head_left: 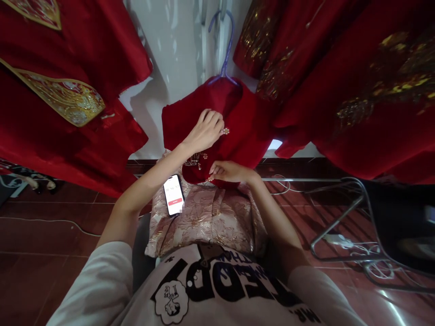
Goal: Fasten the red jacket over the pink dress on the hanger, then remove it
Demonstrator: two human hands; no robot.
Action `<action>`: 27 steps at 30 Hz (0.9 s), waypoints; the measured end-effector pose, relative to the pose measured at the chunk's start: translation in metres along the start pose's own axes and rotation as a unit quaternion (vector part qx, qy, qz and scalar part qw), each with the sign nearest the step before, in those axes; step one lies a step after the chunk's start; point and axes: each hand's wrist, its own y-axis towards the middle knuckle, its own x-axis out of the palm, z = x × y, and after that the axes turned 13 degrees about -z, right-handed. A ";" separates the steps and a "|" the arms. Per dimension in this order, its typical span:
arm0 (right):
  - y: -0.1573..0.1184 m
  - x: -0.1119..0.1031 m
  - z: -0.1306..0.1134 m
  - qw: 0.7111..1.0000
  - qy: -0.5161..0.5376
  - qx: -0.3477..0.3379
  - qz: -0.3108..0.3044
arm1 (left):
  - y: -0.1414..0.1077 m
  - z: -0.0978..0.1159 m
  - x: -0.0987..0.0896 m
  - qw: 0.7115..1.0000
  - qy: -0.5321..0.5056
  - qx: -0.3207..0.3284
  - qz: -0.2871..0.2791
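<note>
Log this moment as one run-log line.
left hand: gripping red garment on blue hanger | right hand: pinching lower hem | phone: lit, on pink fabric

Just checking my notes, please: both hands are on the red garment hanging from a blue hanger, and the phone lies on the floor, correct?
Not quite: the head view shows the phone lying on the pink brocade fabric on the person's lap, not the floor. The rest stands.

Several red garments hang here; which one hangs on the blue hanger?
The small red garment in the middle, which both hands touch. Its blue hanger shows above it; the larger red garments left and right show none.
</note>
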 end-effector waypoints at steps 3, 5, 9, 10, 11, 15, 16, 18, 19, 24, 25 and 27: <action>-0.003 0.001 -0.016 0.995 0.006 -0.054 0.083 | -0.003 -0.002 -0.003 0.994 -0.106 0.004 0.007; -0.006 0.001 -0.028 0.985 0.016 -0.085 0.150 | -0.006 -0.005 -0.003 0.984 -0.178 -0.010 0.023; -0.005 0.000 -0.044 0.934 0.040 -0.134 0.330 | -0.008 -0.013 -0.003 0.984 -0.178 -0.003 -0.017; -0.003 -0.002 -0.044 0.916 0.046 -0.143 0.371 | -0.008 -0.014 -0.003 0.988 -0.148 0.003 -0.033; 0.001 -0.005 -0.044 0.901 0.050 -0.152 0.403 | -0.008 -0.015 -0.004 0.992 -0.116 0.007 -0.044; 0.028 -0.021 -0.037 0.890 0.041 -0.174 0.419 | -0.009 -0.014 -0.004 0.998 -0.043 -0.003 -0.054; 0.037 -0.025 -0.036 0.896 0.037 -0.172 0.408 | -0.011 -0.014 -0.003 0.998 -0.034 -0.011 -0.059; 0.055 -0.029 -0.035 0.905 0.033 -0.144 0.400 | -0.016 -0.016 -0.002 0.997 -0.026 -0.031 -0.063; 0.063 -0.030 -0.034 0.905 0.030 -0.119 0.408 | -0.019 -0.019 0.000 0.997 -0.027 -0.042 -0.058; 0.071 -0.031 -0.017 0.870 -0.028 0.040 0.490 | -0.045 -0.054 -0.001 0.993 -0.073 -0.085 0.022; 0.065 -0.033 -0.012 0.859 -0.048 0.064 0.506 | -0.049 -0.063 -0.004 0.992 -0.076 -0.096 0.036; 0.052 -0.043 -0.001 0.832 -0.095 0.109 0.536 | -0.056 -0.077 -0.015 0.988 -0.070 -0.126 0.060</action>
